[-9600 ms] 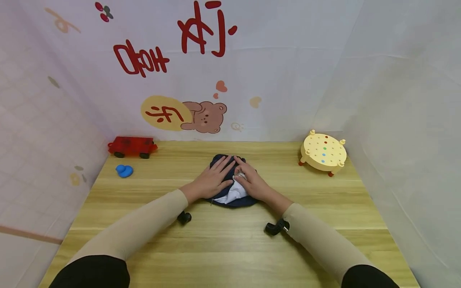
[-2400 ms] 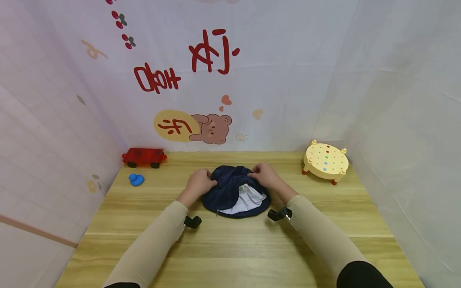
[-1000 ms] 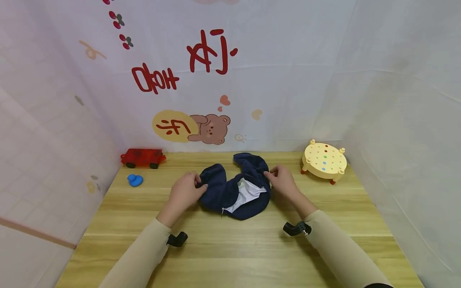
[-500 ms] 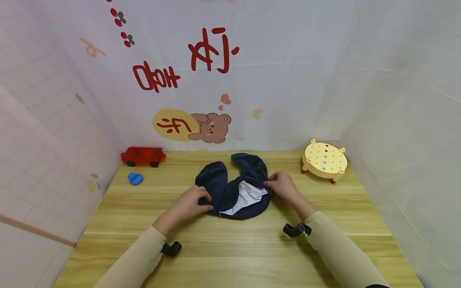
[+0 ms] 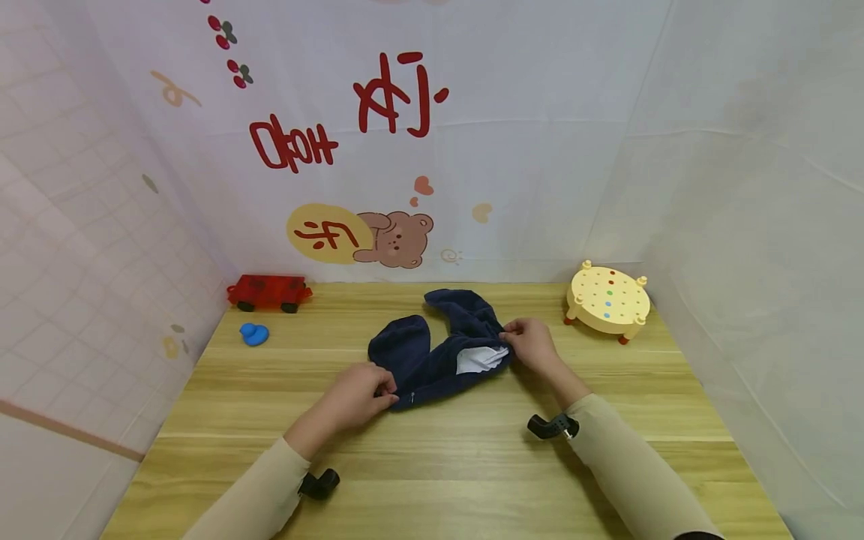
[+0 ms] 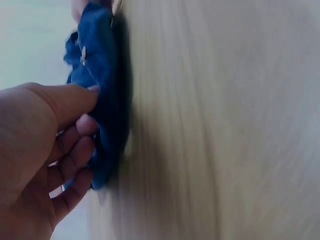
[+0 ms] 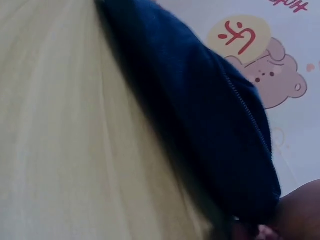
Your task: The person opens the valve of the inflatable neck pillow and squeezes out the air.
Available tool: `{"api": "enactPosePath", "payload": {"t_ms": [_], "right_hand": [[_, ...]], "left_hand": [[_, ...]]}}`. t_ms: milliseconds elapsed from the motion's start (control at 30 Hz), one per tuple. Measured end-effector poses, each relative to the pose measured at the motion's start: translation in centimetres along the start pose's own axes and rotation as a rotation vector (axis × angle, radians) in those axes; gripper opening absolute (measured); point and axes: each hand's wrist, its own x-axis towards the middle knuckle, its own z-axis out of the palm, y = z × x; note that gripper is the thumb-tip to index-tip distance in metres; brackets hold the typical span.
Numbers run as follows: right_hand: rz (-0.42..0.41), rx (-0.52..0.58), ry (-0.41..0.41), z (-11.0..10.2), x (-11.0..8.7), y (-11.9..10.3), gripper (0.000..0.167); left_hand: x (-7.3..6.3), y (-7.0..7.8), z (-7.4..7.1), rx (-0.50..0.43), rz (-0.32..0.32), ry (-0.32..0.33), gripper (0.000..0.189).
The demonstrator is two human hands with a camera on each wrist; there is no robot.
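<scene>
A navy U-shaped neck pillow cover (image 5: 439, 364) lies limp on the table, its two rounded ends pointing toward the back wall. White lining (image 5: 481, 360) shows through its zip opening near the right side. My left hand (image 5: 354, 394) pinches the near left edge between thumb and index finger, while the other fingers curl loosely in the left wrist view. A small zip pull (image 6: 83, 55) hangs a little beyond that thumb. At the right edge, my right hand (image 5: 533, 345) pinches the fabric. In the right wrist view the zip line (image 7: 245, 105) runs down toward that mostly hidden hand.
A red toy wagon (image 5: 270, 292) and a blue toy duck (image 5: 254, 334) stand at the back left of the wooden table (image 5: 432, 465). At the back right is a pale yellow pegged toy stool (image 5: 610, 301). White printed cloth walls (image 5: 526, 150) enclose the table.
The bunched cover has been spread into a U shape. In the last half second its near edge is drawn up, less lining shows, and my left hand has shifted slightly nearer to me.
</scene>
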Motion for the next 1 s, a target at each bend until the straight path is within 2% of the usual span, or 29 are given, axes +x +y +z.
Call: {"api": "enactPosePath", "payload": {"t_ms": [100, 200, 267, 367, 433, 500, 600, 700, 867, 933, 1000], "right_hand": [[-0.011, 0.013, 0.019, 0.0, 0.2, 0.1, 0.016], [0.003, 0.024, 0.017, -0.3, 0.0, -0.1, 0.025], [0.028, 0.023, -0.005, -0.5, -0.3, -0.3, 0.03], [0.068, 0.024, -0.061, -1.0, -0.8, -0.6, 0.032], [0.089, 0.027, -0.091, -1.2, -0.9, -0.7, 0.029], [0.095, 0.033, -0.106, -1.2, -0.9, -0.8, 0.026], [0.087, 0.024, -0.095, -1.0, -0.3, -1.0, 0.021], [0.077, 0.006, -0.072, -0.6, 0.8, -0.8, 0.02], [0.055, -0.037, -0.062, 0.1, 3.6, -0.8, 0.019], [0.036, -0.038, -0.066, 0.4, 4.6, -1.2, 0.018], [0.014, -0.033, -0.079, 0.8, 5.4, -1.6, 0.018]], "left_hand": [[-0.1, 1.1, -0.1, -0.051, 0.009, 0.001, 0.013], [0.3, 1.0, -0.4, -0.102, -0.033, 0.065, 0.008], [1.0, 0.2, -0.8, -0.115, -0.106, 0.144, 0.012], [2.4, -1.8, -1.3, -0.129, -0.255, 0.235, 0.038], [3.3, -3.1, -1.4, -0.175, -0.342, 0.245, 0.053], [3.9, -4.0, -1.5, -0.238, -0.385, 0.219, 0.052], [3.9, -4.4, -1.6, -0.298, -0.38, 0.174, 0.028], [3.1, -3.6, -1.6, -0.323, -0.355, 0.11, 0.009], [0.8, -0.7, -1.0, -0.353, -0.324, 0.001, 0.015], [-0.1, -0.6, 0.7, -0.32, -0.244, -0.004, 0.017], [-0.9, 0.9, 1.2, -0.306, -0.204, -0.018, 0.021]]}}
